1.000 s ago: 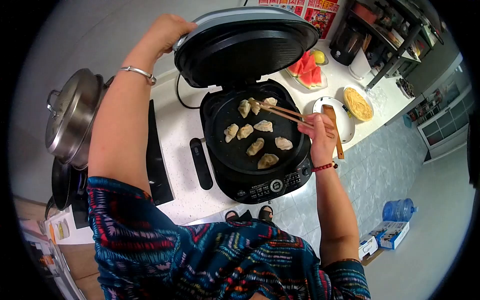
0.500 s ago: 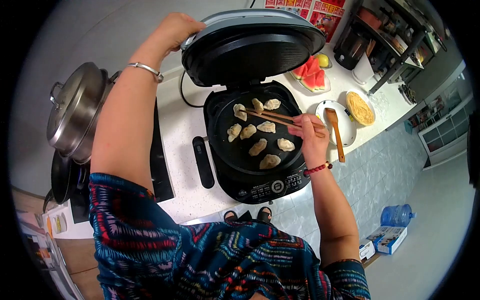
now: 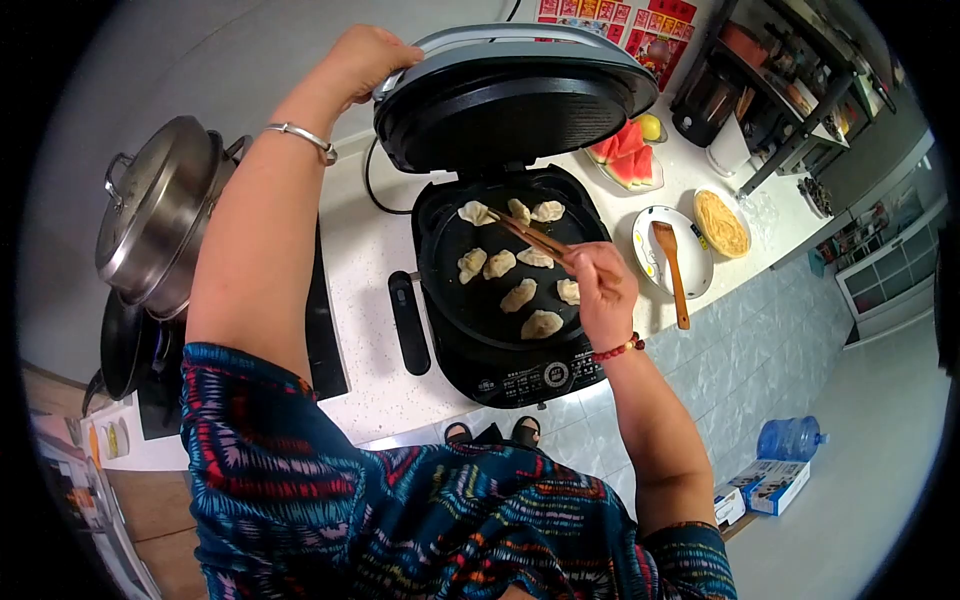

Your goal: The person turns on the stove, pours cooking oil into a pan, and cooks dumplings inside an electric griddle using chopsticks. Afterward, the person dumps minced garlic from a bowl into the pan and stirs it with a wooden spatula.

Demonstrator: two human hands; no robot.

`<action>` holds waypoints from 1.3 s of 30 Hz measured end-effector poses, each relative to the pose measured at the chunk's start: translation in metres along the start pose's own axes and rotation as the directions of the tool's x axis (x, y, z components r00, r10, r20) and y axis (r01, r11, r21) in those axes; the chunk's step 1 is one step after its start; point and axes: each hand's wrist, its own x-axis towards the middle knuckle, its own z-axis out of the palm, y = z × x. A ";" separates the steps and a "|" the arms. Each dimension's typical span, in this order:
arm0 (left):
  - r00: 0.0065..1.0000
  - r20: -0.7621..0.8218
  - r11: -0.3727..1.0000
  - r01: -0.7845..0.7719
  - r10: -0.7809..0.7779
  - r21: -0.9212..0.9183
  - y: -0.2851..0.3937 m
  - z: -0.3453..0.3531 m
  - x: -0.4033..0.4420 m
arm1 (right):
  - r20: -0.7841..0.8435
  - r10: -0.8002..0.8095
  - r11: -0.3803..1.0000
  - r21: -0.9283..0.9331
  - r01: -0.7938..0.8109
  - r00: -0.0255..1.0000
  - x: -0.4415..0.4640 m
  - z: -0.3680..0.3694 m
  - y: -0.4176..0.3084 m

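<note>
My left hand (image 3: pixel 372 62) grips the edge of the raised lid (image 3: pixel 510 115) of a black electric griddle at its upper left. Wooden chopsticks (image 3: pixel 538 238) are held in my closed right hand (image 3: pixel 603 292), above the right side of the round pan (image 3: pixel 465 315). Their tips reach a dumpling (image 3: pixel 476 213) at the pan's upper left; I cannot tell whether they pinch it. Several other dumplings lie spread over the black surface, among them a browned one (image 3: pixel 499 264) near the middle and one at the front (image 3: pixel 541 324). My right hand partly covers a dumpling (image 3: pixel 568 291).
Right of the griddle stands a white plate (image 3: pixel 648 222) with a wooden spatula (image 3: pixel 672 262) across it. Behind are a dish of noodle-like food (image 3: pixel 722 224) and watermelon slices (image 3: pixel 628 160). A steel pot (image 3: pixel 160 220) sits on the stove at left; a black shelf (image 3: pixel 800 120) is at back right.
My right hand has moved left and slightly down over the pan, with the chopsticks now angled more steeply. The dumpling at their tips has turned. My left hand still holds the lid up.
</note>
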 end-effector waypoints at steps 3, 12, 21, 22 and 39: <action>1.000 0.001 1.000 -0.005 0.005 0.017 0.000 0.000 0.000 | 0.242 -0.143 0.959 -0.204 0.194 0.960 -0.002 -0.004 -0.029; 1.000 0.004 0.999 0.007 -0.008 0.038 -0.003 0.000 0.007 | -0.029 0.435 0.839 0.377 -0.394 0.900 0.020 -0.004 0.007; 1.000 0.006 0.999 -0.024 0.024 0.027 -0.006 0.001 0.006 | -0.067 0.640 0.660 0.557 -0.503 0.765 0.033 -0.010 0.025; 1.000 -0.001 0.999 -0.017 0.017 0.030 -0.005 0.001 0.005 | -0.085 0.660 0.645 0.574 -0.505 0.747 0.034 -0.012 0.023; 0.999 0.044 0.997 0.013 -0.016 0.073 -0.007 -0.001 0.011 | -0.087 0.391 0.880 0.328 -0.344 0.916 0.040 -0.044 -0.016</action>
